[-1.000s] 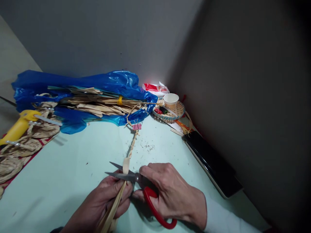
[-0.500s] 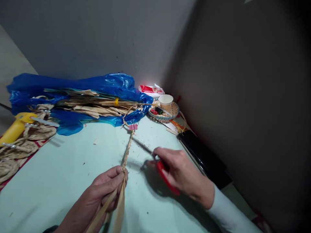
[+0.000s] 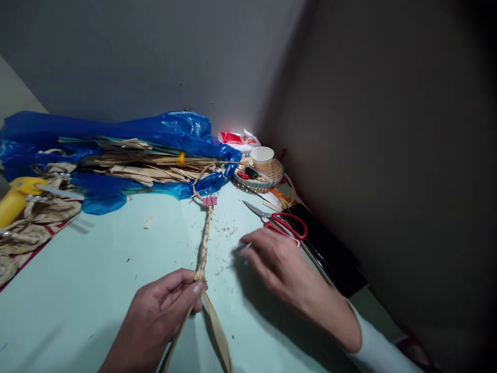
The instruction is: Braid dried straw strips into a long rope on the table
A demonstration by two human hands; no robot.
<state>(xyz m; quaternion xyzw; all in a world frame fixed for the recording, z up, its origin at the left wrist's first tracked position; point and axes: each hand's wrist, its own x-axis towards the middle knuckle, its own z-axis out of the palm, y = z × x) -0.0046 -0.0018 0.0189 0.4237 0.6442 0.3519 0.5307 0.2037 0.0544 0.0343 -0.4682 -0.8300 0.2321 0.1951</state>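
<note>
A thin braid of pale straw (image 3: 205, 241) runs from a pink binder clip (image 3: 209, 200) toward me. My left hand (image 3: 166, 311) pinches the braid's near end between thumb and fingers, and loose flat strands hang below it. Off to the right, my right hand (image 3: 279, 264) hovers over the table with its fingers loosely apart and nothing in them. Just beyond it lie red-handled scissors (image 3: 287, 225), blades pointing to the upper left and not touched by the fingers.
Blue plastic (image 3: 155, 124) with a straw bundle (image 3: 155, 166) spans the back left. A yellow glue gun (image 3: 17, 197) rests on braided pieces at far left. A woven tray (image 3: 277, 173) holds a paper cup (image 3: 262, 157). A black flat object (image 3: 330, 254) lies right.
My right hand has let go of the scissors, which now lie on the table at the right. My left hand keeps its pinch on the braid, slightly lower in view.
</note>
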